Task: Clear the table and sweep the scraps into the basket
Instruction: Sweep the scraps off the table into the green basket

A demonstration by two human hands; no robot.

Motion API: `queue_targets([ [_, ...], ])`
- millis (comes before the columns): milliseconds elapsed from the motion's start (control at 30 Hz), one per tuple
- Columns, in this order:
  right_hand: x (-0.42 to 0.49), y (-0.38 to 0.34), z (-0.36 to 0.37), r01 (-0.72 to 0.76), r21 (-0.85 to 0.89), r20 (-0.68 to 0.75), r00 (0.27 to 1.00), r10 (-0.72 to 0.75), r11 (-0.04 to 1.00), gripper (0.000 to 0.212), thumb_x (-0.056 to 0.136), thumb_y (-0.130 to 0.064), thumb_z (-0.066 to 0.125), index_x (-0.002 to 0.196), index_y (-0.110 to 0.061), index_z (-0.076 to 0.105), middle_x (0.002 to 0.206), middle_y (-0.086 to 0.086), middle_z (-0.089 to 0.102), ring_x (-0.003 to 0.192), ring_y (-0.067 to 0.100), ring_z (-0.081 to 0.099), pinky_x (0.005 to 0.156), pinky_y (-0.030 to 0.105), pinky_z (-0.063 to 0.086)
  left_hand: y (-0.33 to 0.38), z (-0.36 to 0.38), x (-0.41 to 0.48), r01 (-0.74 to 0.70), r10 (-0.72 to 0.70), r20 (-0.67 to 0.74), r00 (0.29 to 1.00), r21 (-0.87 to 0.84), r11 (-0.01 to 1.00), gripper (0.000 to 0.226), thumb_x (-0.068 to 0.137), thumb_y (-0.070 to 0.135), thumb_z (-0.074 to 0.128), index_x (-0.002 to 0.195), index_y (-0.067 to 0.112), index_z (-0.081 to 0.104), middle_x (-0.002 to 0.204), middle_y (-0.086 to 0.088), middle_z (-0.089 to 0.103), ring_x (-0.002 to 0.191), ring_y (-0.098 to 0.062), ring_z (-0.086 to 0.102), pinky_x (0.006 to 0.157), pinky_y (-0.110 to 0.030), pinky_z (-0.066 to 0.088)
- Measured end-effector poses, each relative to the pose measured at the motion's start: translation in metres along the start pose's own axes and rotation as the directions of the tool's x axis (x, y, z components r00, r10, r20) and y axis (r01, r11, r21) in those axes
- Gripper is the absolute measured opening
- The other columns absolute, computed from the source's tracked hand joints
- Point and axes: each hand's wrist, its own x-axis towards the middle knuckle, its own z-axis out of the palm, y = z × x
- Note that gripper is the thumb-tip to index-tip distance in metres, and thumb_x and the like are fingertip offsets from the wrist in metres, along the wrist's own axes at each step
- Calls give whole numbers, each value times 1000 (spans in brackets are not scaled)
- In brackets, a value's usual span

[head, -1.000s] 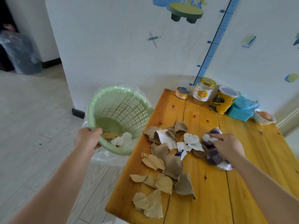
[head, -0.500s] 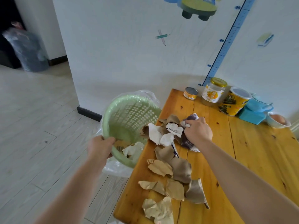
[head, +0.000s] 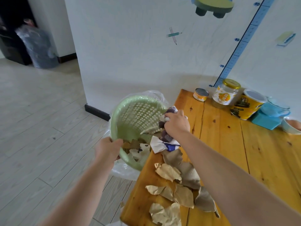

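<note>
A green plastic basket (head: 130,115), lined with a clear bag, is tilted against the left edge of the wooden table (head: 244,160). My left hand (head: 108,148) grips its near rim. My right hand (head: 176,123) is closed on a purple and white cloth (head: 167,136) right at the basket's mouth. Several paper scraps (head: 136,147) lie inside the basket. A white scrap (head: 157,144) hangs at the table's edge. Several brown paper scraps (head: 175,185) remain spread along the near left part of the table.
At the table's far end by the wall stand a small tin (head: 200,94), a glass jar (head: 225,93), a yellow can (head: 247,104), a blue cup on a blue box (head: 270,115) and a bowl (head: 291,126). A wrapped water bottle (head: 38,48) stands on the floor far left.
My right hand has pushed the cloth left across the table to the basket's mouth, carrying several scraps over the edge into it. The basket has come closer to the table edge.
</note>
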Motion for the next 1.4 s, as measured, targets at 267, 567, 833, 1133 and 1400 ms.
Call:
queue_targets([
  [267, 1, 3, -20, 47, 476, -68, 998, -16, 878, 48, 88, 1, 43, 128, -24, 55, 133, 10, 51, 75, 11, 52, 44, 8, 36, -1, -5, -13, 16, -16, 22, 1000, 17, 1000, 11, 81, 1, 57, 72, 7, 56, 83, -19, 64, 81, -37, 65, 78, -49, 55],
  [567, -51, 101, -86, -108, 199, -96, 987, 129, 974, 48, 83, -1, 47, 120, -27, 61, 121, 8, 60, 81, 15, 51, 54, 17, 35, -2, -28, -26, 16, -17, 17, 1000, 50, 999, 7, 81, 0, 58, 77, 4, 55, 78, -17, 61, 67, -30, 62, 59, -35, 52],
  [833, -143, 140, -56, -173, 77, 9, 985, 173, 982, 38, 88, -16, 50, 121, -31, 58, 116, 6, 46, 64, 7, 48, 47, 18, 35, -5, -46, -41, 12, -16, 55, 998, 85, 996, 8, 80, -3, 55, 75, 2, 54, 78, -20, 59, 66, -29, 59, 57, -34, 50],
  [1133, -144, 95, -28, -140, 113, -52, 988, 147, 984, 38, 87, -19, 49, 123, -28, 58, 119, 8, 44, 86, 21, 54, 59, 24, 48, -14, -58, -61, 18, -22, 70, 997, 58, 998, 10, 81, -6, 52, 74, 1, 52, 73, -19, 56, 63, -29, 57, 56, -34, 49],
  [1400, -121, 34, -12, -123, 46, -76, 989, 126, 991, 44, 87, -14, 44, 128, -27, 53, 128, 10, 40, 102, 31, 52, 66, 28, 40, -29, -66, -71, 2, -5, 67, 998, 54, 999, 7, 80, -4, 56, 73, -2, 54, 70, -19, 58, 59, -28, 57, 56, -33, 52],
])
